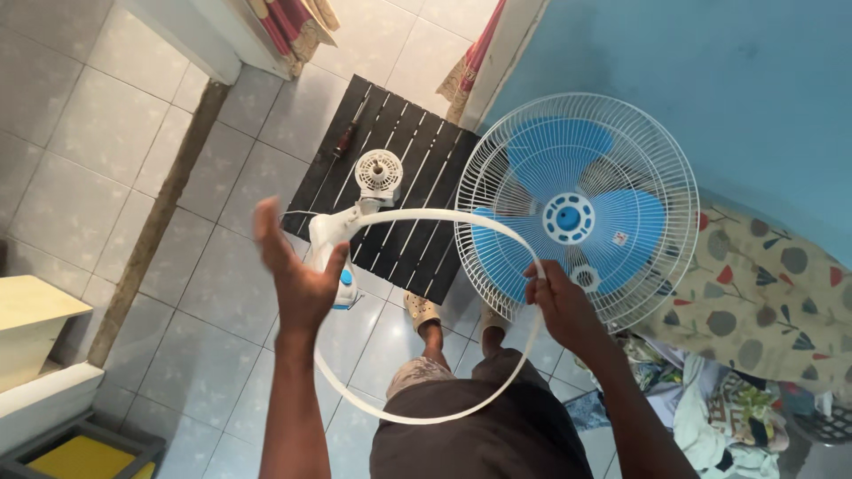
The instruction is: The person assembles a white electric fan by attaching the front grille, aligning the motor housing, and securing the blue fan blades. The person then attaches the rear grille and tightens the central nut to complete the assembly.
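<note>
While hands (426, 293) hold a ring (497, 232), pale floor tiles (80, 133) surround.

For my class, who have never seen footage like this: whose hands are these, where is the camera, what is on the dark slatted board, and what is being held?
One picture, from a camera worn on a person's head, looking down at their own two bare hands. The right hand has its grip closed on a thin white plastic ring; the left hand is open, touching the ring's other side. On the dark slatted board, which lies on the tiled floor, sit a white fan motor unit and a screwdriver. Beside the board stands the round wire fan guard with blue blades inside.
</note>
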